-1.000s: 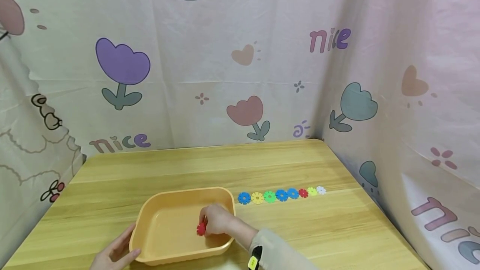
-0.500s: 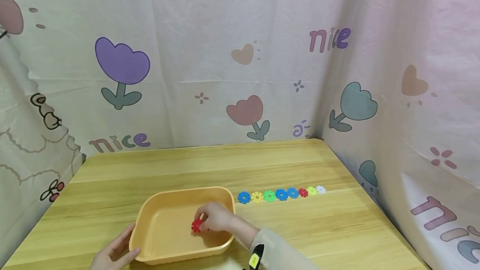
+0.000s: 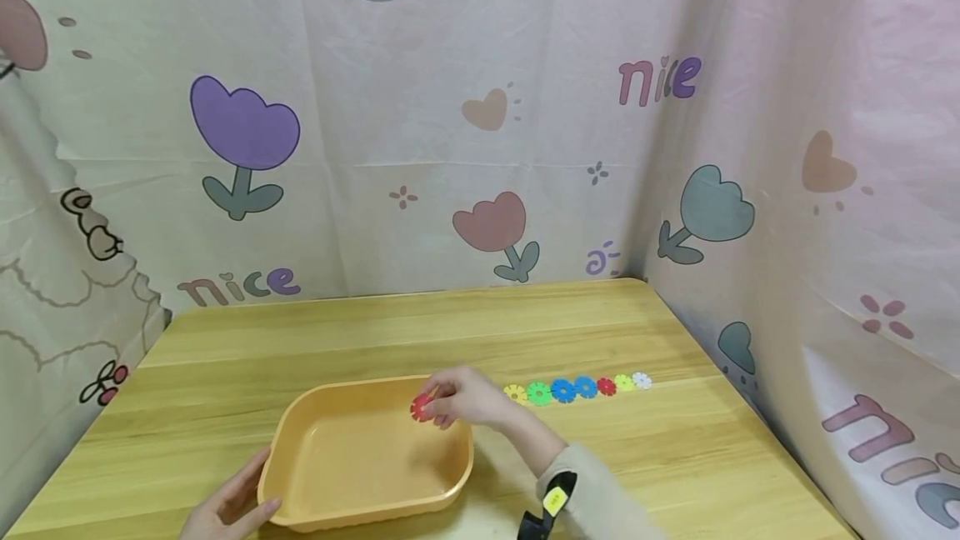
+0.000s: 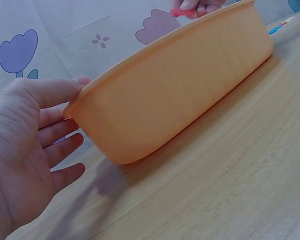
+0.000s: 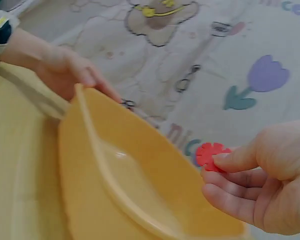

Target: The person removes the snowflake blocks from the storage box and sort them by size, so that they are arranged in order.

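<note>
Pinched between thumb and fingers of my right hand is a red snowflake-shaped plastic disc, its notched rim plain in the right wrist view. This hand hovers over the back right rim of a yellow plastic basin. My left hand holds the basin's front left corner, thumb on the rim and index finger against the outside, as the left wrist view shows; its other fingers stand spread. The visible inside of the basin is bare.
Right of the basin, a row of snowflake discs in several colours runs across the wooden table; the right hand covers its left end. Patterned cloth hangs behind and at the sides.
My right hand has lifted the red disc from the basin's floor and carried it back and right to above the rim. The left hand keeps its place on the basin.
</note>
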A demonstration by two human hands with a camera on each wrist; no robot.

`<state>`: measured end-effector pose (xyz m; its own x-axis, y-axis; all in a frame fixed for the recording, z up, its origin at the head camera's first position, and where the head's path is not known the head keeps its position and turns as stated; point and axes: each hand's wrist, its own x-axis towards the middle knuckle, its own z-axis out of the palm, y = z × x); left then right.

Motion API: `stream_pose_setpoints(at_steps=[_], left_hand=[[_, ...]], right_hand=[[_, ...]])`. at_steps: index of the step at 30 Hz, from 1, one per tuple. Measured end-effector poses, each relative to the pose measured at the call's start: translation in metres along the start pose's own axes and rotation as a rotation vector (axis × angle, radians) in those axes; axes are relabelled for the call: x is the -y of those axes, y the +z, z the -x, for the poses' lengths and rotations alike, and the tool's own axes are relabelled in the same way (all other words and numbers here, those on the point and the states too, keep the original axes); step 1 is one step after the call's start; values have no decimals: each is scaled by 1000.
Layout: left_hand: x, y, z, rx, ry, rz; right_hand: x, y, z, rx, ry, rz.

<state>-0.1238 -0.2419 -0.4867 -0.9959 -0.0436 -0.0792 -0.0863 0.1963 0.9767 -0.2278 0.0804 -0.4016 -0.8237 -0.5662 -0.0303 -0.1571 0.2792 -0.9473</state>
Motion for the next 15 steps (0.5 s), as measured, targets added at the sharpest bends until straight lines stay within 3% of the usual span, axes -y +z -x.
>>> stream_pose_setpoints(at_steps=[7,15], left_hand=[[3,0,-1,-9,-28,45],[1,1,1,-32,-23,0]], right_hand=[[-11,-47,30,-66,-12,-30],[-37,-110,81,-203,70,-62]])
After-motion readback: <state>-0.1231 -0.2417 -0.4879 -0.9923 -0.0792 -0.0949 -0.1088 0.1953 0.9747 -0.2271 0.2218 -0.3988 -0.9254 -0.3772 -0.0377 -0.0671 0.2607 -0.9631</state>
